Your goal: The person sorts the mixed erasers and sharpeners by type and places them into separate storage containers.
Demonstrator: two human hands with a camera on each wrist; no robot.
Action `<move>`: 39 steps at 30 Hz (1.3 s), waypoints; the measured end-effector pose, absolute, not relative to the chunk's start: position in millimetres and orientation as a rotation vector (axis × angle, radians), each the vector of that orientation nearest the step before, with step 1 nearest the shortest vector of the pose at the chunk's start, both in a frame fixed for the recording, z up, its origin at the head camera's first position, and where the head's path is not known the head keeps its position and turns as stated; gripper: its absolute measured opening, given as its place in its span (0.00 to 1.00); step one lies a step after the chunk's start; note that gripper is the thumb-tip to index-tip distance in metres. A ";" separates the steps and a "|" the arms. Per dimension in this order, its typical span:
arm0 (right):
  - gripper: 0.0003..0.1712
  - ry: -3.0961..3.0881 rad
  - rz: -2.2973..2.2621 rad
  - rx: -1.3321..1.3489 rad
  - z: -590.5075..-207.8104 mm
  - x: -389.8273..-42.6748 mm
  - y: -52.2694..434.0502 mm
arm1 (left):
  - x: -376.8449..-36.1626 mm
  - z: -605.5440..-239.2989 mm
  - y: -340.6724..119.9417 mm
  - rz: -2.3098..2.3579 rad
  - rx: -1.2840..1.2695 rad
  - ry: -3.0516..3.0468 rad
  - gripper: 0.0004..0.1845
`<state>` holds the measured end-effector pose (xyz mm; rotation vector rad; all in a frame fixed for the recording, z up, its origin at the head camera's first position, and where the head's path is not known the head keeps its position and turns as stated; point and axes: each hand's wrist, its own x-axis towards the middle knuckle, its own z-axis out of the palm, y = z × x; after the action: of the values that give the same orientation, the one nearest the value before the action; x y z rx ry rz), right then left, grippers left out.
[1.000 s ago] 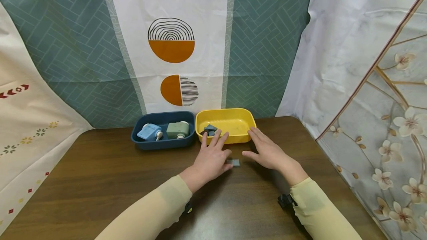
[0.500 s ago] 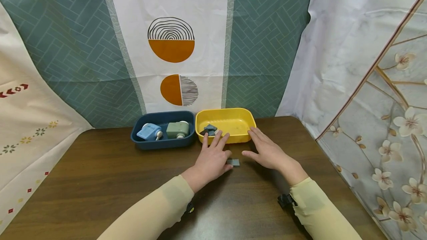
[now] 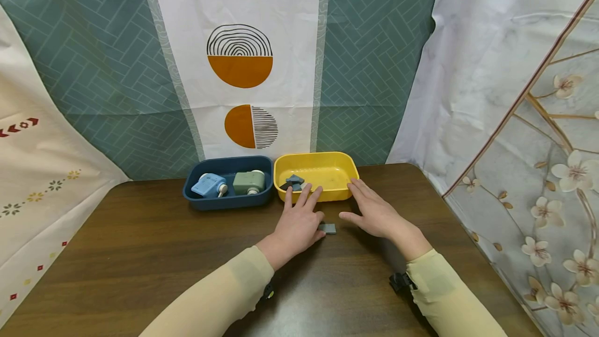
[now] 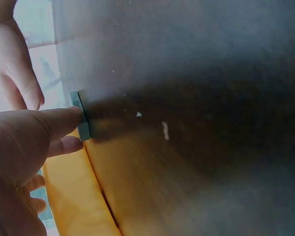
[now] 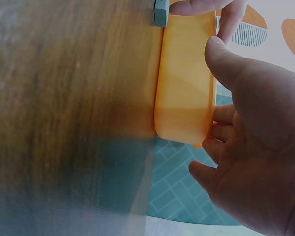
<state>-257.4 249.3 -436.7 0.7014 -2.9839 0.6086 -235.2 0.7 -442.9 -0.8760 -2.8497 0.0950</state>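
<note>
My left hand (image 3: 296, 225) has its thumb and index finger at either side of a small flat grey block (image 3: 330, 229), pinching it low at the wooden table in front of the yellow bin (image 3: 327, 195). Its other fingers spread forward over the bin's front rim. In the left wrist view the grey block (image 4: 81, 120) stands out past the thumb tip. My right hand (image 3: 376, 215) has its fingers extended, the tips right at the bin's front right corner and the thumb held apart. Nothing shows in its grasp.
Several small grey and dark pieces (image 3: 295, 180) lie at the left end inside the yellow bin. To its left stands a dark blue bin (image 3: 229, 204) holding a light blue bottle (image 3: 209, 185) and a green bottle (image 3: 249, 182). A patterned curtain (image 3: 379, 66) hangs behind the table (image 3: 154, 243).
My left forearm has shifted slightly to the right while the fingers stay at the grey block. The right hand and the bins hold their places.
</note>
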 end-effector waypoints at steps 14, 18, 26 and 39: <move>0.54 -2.987 0.614 0.701 -434.8 -256.1 246.8 | -235.6 -447.1 1.0 0.111 -0.879 -2.849 0.21; 0.54 -2.985 0.613 0.699 -434.6 -256.4 246.8 | -236.3 -446.0 0.0 0.104 -0.881 -2.845 0.21; 0.55 -2.985 0.612 0.705 -436.0 -257.0 247.1 | -237.4 -439.8 -2.3 0.055 -0.887 -2.840 0.20; 0.55 -2.983 0.614 0.708 -437.3 -258.0 248.9 | -235.7 -426.1 -6.4 -0.018 -0.852 -2.801 0.18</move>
<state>-258.0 248.9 -437.3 0.7084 -2.9835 0.6145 -235.7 -6.4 -426.1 -0.8519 -2.8011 -0.0181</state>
